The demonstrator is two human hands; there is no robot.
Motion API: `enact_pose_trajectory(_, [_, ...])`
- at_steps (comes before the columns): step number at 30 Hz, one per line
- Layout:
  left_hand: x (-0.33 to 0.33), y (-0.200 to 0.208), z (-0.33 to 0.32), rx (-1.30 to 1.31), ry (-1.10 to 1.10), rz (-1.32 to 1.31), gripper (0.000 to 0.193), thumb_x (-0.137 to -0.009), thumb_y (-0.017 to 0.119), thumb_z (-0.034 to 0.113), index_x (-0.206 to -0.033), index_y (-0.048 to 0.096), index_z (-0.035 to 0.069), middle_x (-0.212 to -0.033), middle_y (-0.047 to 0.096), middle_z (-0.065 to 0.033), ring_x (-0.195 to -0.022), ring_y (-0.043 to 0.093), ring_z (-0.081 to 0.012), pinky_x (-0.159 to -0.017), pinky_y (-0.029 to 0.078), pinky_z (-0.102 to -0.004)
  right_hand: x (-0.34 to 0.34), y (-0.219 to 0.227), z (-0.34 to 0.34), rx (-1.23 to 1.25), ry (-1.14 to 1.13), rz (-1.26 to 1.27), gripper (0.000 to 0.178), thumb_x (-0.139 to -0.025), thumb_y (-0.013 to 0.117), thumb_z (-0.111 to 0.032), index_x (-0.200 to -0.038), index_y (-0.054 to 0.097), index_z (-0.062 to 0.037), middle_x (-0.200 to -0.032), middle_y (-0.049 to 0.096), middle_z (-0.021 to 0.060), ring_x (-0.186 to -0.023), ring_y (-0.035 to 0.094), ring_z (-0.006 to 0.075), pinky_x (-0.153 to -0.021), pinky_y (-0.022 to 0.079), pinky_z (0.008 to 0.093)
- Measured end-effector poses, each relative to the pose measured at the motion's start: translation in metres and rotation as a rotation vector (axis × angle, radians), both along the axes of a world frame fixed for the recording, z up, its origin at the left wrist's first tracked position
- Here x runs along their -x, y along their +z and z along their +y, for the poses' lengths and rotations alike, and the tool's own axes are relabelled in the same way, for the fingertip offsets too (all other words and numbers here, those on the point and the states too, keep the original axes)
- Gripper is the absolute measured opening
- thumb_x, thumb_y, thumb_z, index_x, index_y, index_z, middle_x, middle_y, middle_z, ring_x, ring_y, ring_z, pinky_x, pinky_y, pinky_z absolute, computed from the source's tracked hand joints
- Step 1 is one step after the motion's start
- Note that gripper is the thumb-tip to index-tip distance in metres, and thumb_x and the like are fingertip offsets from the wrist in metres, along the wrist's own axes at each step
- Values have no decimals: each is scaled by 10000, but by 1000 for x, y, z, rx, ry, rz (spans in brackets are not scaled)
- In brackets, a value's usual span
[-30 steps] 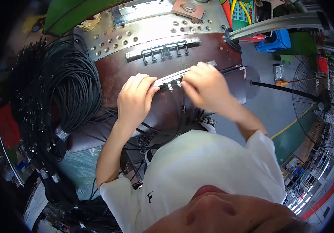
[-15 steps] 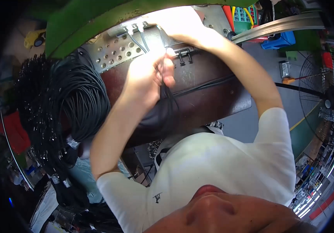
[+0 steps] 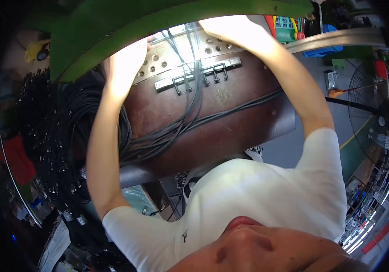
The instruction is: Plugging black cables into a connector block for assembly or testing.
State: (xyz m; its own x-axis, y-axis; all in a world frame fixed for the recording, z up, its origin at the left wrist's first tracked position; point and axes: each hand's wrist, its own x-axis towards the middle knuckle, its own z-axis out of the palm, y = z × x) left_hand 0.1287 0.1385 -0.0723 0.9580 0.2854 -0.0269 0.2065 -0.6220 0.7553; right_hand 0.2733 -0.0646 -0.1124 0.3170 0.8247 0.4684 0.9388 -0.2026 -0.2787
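Note:
My left hand (image 3: 129, 58) is at the left side of a metal plate full of round holes (image 3: 162, 56). Strong light washes it out, and most of its fingers are hidden. Across the plate, my right hand (image 3: 228, 28) reaches beneath the green machine frame (image 3: 113, 34), its fingers also hidden by glare and the frame. Between the hands, several thin black cables (image 3: 196, 93) come from under the frame. They pass over a metal bar with black hooks (image 3: 233, 62) and bend left across the brown work surface (image 3: 235, 113).
A big bundle of black cables (image 3: 79, 109) with small shiny ends hangs at the left. To the upper right are a metal rail (image 3: 330, 41), a green control box with a red button (image 3: 289, 29) and a blue object (image 3: 323, 49). A fan (image 3: 380, 118) stands at the far right.
My left hand has moved from the middle out to the left, uncovering the cables and the hooked bar. My right hand has shifted slightly right.

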Motion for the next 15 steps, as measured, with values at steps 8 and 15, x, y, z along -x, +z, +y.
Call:
enact_pose_trajectory(8, [-19, -29, 17, -1010, -286, -675, 186, -795, 654, 130, -976, 690, 105, -870, 670, -98, -764, 640, -261, -702, 515, -338, 2, -9, 5, 13, -15, 15, 298, -848, 605, -244, -1094, 624, -77, -1036, 645, 118, -932, 614, 263, -809, 491, 352])
enact_pose_trajectory(15, [-23, -36, 19, -934, -244, -685, 241, -837, 654, 303, -869, 681, 66, -780, 648, -105, -652, 608, -278, -608, 493, -357, -10, -21, -3, 9, -34, 22, 301, -848, 612, -250, -1092, 625, -74, -1025, 648, 115, -921, 618, 256, -797, 496, 344])
